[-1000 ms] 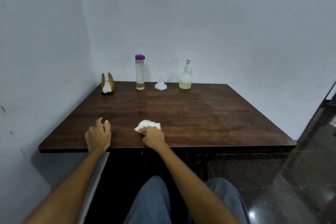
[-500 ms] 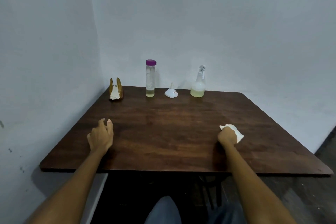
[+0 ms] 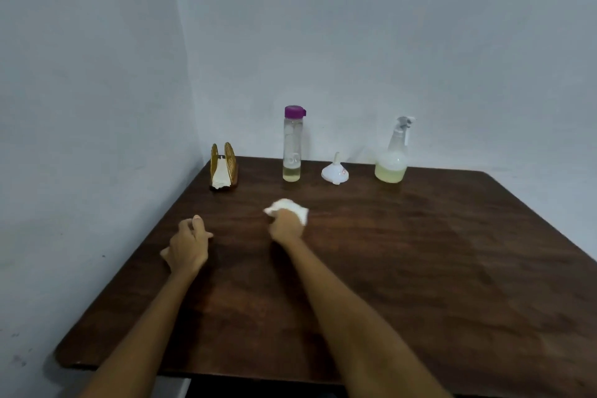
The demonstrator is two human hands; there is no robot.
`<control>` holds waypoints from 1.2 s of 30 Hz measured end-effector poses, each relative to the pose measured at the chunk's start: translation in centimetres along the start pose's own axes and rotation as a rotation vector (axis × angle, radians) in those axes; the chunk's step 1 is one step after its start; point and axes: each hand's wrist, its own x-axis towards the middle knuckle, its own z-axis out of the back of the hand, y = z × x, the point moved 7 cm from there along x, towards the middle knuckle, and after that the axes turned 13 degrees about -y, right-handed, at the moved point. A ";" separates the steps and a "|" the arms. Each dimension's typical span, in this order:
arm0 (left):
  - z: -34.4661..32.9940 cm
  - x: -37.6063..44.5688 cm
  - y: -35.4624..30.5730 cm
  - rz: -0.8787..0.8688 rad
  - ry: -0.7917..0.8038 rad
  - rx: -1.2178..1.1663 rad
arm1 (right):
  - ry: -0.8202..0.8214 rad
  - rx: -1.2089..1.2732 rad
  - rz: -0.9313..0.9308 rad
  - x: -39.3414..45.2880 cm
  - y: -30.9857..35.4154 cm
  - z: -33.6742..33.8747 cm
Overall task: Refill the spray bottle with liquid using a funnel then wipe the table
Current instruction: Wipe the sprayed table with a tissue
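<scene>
We press a crumpled white tissue [image 3: 287,207] against the dark wooden worktop [image 3: 420,268] with our right hand [image 3: 286,224], whose grip is clamped around the wad so that only its pale edges show past the knuckles. Holding it bunched this way gives us a firm pad to push across the wood. Our left hand [image 3: 189,245] rests on the worktop near the left edge, fingers loosely curled and holding nothing; we judge it is there to steady us while the other arm sweeps.

The filling gear stands in a row along the far edge, out of the wiping path. The spray bottle [image 3: 392,155] is upright at the right of that row, its trigger head on, with pale yellow liquid in its lower part. The white funnel [image 3: 335,171] sits mouth down, spout up, between it and the tall clear bottle [image 3: 293,145] with the purple cap, which holds only a little yellowish liquid at the bottom. A gold napkin holder [image 3: 223,168] with white paper in it stands at the far left corner.

From this layout we judge the refill finished and the wiping under way.
</scene>
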 end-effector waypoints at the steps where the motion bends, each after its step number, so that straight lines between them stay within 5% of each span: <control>1: 0.1 0.1 0.0 0.012 -0.006 -0.004 | 0.036 0.059 0.074 -1.0 3.1 -1.3; 4: 0.8 0.2 0.8 0.087 -0.064 -0.065 | 0.121 0.183 0.217 -4.6 9.2 -3.5; 7: 1.6 0.8 2.3 0.188 -0.101 -0.139 | 0.244 0.215 0.221 -6.2 8.1 -4.1; 13: 2.0 -1.5 2.5 0.219 -0.022 -0.177 | -0.196 0.230 -0.120 -6.9 -11.8 3.9; 16: 2.5 -2.8 2.6 0.227 0.013 -0.221 | -0.210 0.071 -0.406 -7.9 -20.8 7.4; 19: 3.2 -3.7 2.7 0.270 0.036 -0.281 | -0.166 0.014 -0.513 -8.8 -21.8 8.6; 24: 5.2 -5.5 2.3 0.165 0.022 -0.268 | -0.187 0.069 -0.284 -11.5 -9.6 4.8; 29: 6.3 -8.5 1.4 0.013 0.003 -0.096 | 0.068 0.209 0.121 -16.8 1.7 0.1; 36: 5.1 -14.2 -2.1 -0.179 0.001 -0.061 | 0.001 0.212 0.017 -17.8 -9.1 4.9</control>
